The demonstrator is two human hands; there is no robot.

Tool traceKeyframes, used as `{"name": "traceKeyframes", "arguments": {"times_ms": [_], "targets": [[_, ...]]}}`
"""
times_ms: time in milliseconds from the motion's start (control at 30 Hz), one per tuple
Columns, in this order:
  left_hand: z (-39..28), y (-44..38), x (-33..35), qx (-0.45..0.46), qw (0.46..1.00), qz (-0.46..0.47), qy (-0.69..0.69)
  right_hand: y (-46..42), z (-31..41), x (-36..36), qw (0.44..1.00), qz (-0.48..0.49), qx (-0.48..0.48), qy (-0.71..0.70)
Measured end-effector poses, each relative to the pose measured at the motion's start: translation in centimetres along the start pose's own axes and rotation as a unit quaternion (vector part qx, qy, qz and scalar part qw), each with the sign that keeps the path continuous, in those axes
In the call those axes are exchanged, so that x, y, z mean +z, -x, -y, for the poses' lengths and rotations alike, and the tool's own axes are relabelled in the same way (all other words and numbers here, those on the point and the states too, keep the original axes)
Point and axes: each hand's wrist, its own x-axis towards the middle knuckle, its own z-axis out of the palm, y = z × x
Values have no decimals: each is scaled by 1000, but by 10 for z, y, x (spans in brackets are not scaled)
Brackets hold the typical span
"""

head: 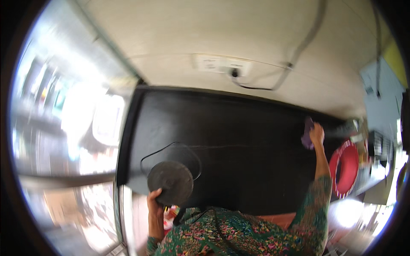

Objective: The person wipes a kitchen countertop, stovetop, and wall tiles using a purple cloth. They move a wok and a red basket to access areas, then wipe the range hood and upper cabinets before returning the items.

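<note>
My left hand [155, 200] grips the lower left edge of a round dark disc [170, 182], held above the near left part of a black tabletop [237, 160]. A thin black cable [174, 143] loops out behind the disc, and I cannot tell whether it joins it. Far to the right, my right hand [316, 133] holds a purple cloth [308, 134] against the black surface, near its back right part.
A red basin [346, 168] with a striped rim stands right of my right arm, with blurred items behind it. A pale wall [179, 38] closes off the back; a plug [235, 72] sits in its socket panel [209, 63]. A bright window area lies at left.
</note>
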Motion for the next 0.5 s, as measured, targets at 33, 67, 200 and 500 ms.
{"name": "traceKeyframes", "arguments": {"times_ms": [33,67,200,500], "targets": [[2,1,-3,-1,1000,21,15,7,19,3,998,4,33,-44],[-1,-2,-6,-6,999,32,14,6,39,-1,976,104,51,-184],[-15,1,-19,26,998,53,10,22,196,-2,774,280,87,-562],[-47,12,-97,88,991,21,102,20,618,-23,672,412,-153,-596]]}}
